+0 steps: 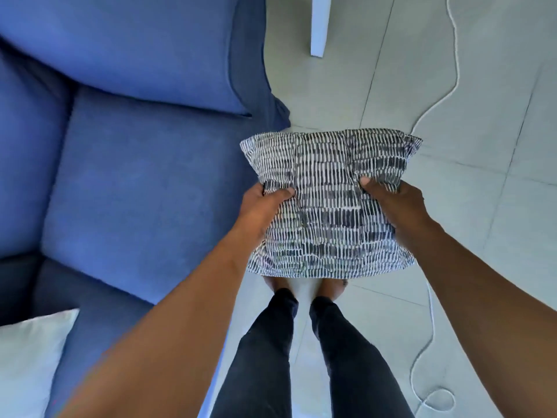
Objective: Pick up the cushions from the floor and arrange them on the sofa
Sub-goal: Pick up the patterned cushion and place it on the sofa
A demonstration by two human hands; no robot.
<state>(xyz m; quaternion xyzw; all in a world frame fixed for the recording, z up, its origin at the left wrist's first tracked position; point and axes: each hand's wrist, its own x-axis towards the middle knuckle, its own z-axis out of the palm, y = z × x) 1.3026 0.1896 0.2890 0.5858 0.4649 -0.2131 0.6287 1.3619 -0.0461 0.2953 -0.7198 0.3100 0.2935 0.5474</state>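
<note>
Both hands grip the patterned cushion [328, 203] at its side edges: left hand [262, 206] on the left, right hand [398, 206] on the right, thumbs pressed into the top. Cushion is held in the air over the tiled floor [482, 86], just right of the blue sofa [135, 176]. White cushion [30, 357] sits on the sofa, near left. White cable [452, 70] trails along the floor at right.
</note>
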